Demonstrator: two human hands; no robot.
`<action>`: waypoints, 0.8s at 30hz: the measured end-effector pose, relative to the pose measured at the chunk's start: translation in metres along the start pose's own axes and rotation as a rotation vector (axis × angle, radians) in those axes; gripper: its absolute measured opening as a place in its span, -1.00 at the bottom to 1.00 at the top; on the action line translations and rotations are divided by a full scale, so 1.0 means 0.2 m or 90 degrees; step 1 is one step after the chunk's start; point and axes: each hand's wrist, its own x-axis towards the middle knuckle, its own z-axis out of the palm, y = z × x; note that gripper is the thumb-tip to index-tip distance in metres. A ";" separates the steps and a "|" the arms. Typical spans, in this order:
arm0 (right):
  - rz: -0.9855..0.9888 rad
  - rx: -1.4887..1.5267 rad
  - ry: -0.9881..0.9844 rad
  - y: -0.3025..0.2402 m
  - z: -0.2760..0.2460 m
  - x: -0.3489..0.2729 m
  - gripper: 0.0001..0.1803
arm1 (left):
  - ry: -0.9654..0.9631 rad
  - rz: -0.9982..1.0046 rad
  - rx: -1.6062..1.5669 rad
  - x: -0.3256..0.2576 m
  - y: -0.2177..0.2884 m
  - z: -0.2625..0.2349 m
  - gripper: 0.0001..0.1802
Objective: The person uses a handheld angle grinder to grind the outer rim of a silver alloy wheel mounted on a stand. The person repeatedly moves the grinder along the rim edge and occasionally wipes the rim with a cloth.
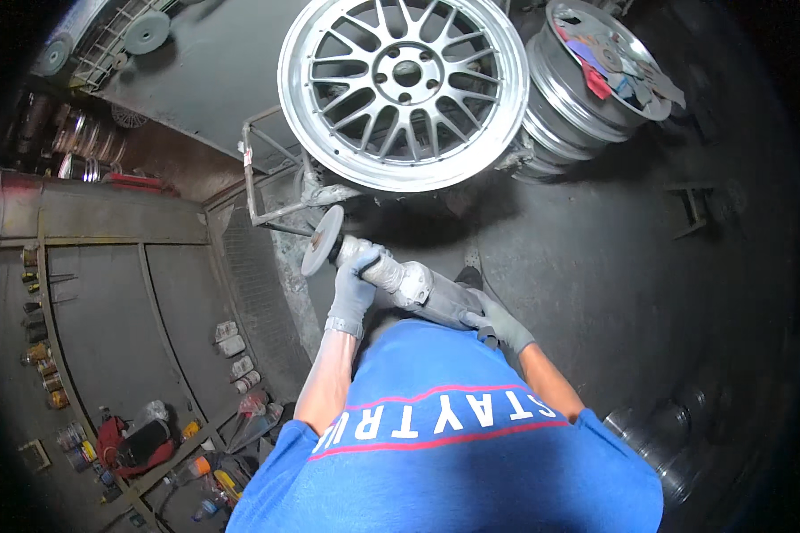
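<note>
A silver multi-spoke alloy wheel [404, 89] lies face up on a metal stand [271, 186] in front of me. Both my gloved hands hold a grey angle grinder [413, 289]. My left hand [356, 289] grips its head end, just behind the round abrasive disc [323, 240]. My right hand [498, 320] is wrapped around the rear of the body. The disc hangs below and left of the wheel's rim, apart from it.
A second rim [578, 98] stands at the right, with discs and scraps of sandpaper on top. Bottles, cans and tools litter the floor at lower left [151, 435]. A dusty wall panel [107, 302] runs along the left. Clear jars [658, 435] sit at lower right.
</note>
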 end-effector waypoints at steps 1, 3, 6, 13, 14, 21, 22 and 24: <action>0.021 0.006 0.009 0.02 0.00 -0.03 -0.13 | -0.005 -0.013 0.034 0.02 -0.03 0.03 -0.82; 0.052 0.019 0.026 -0.04 -0.05 -0.05 -0.09 | -0.018 -0.028 0.107 0.08 -0.05 0.12 -0.82; 0.019 0.074 0.045 0.09 -0.12 -0.06 -0.10 | 0.064 -0.132 0.028 0.17 -0.12 0.30 -0.83; 0.044 0.255 0.042 0.08 -0.47 -0.30 -0.30 | 0.076 -0.186 0.002 0.31 -0.45 0.64 -0.87; 0.047 0.288 0.054 0.06 -0.53 -0.34 -0.31 | 0.065 -0.189 0.002 0.33 -0.49 0.70 -0.86; 0.113 0.300 0.100 0.03 -0.84 -0.47 -0.32 | 0.003 -0.198 0.015 0.48 -0.71 1.03 -0.82; 0.103 0.252 0.117 0.03 -0.86 -0.49 -0.31 | 0.010 -0.204 0.040 0.50 -0.72 1.06 -0.80; 0.077 0.158 0.142 0.02 -0.88 -0.48 -0.30 | 0.017 -0.193 0.050 0.51 -0.72 1.11 -0.79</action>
